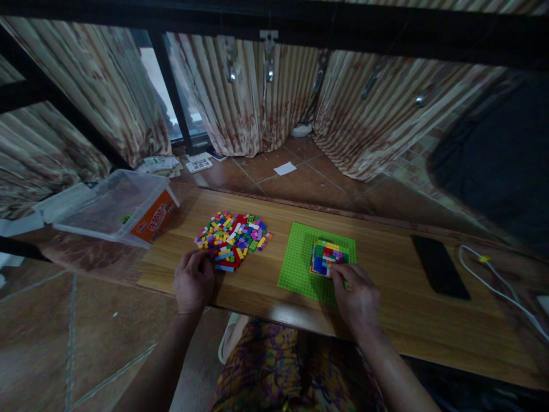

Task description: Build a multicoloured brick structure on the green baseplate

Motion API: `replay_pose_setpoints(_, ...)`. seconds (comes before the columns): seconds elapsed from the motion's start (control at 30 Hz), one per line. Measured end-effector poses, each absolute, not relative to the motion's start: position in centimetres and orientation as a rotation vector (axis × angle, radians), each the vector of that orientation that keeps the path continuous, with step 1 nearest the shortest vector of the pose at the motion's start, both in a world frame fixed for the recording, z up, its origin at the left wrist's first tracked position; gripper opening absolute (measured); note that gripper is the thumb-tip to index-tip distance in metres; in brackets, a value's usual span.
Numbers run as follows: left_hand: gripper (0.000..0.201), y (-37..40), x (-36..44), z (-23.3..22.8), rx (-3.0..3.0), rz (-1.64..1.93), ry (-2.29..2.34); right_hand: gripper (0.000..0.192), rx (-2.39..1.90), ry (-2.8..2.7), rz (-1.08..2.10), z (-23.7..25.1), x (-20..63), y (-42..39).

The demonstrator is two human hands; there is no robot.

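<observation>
Apparently the step in hand is building up the brick stack on the green baseplate, atop the worktop; the right hand is at its near-right edge, grip nearly pinched — whether on a brick, I cannot tell; the left hand curls by the loose brick pile, its grip's contents hidden; the next move probably calls for careful stud alignment.
</observation>
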State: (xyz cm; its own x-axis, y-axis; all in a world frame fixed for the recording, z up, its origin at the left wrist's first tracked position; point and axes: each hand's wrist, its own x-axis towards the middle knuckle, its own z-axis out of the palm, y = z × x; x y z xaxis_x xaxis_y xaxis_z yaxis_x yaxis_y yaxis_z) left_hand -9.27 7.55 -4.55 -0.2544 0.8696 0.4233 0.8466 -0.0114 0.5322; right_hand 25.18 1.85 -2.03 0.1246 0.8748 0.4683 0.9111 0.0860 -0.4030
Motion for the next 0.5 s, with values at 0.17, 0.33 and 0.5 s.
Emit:
replay_pose_setpoints(0.17, 0.022, 7.51, -9.20, -4.52, 1.898, 1.140, 2.191, 0.029, -1.777, -1.821, -0.082, -1.65, 25.19, 1.80)
replay_pose_setpoints(0.33, 0.022, 7.52, -9.22, -4.52, 1.897, 1.133, 2.189, 0.029, -1.818, -1.976, -0.169, -1.55, 25.39, 1.91)
replay_pose_setpoints(0.5, 0.022, 7.54, -9.16, -4.39, 1.892, 1.123, 2.194, 0.030, -1.827, -2.032, -0.128, -1.87, 25.62, 1.77)
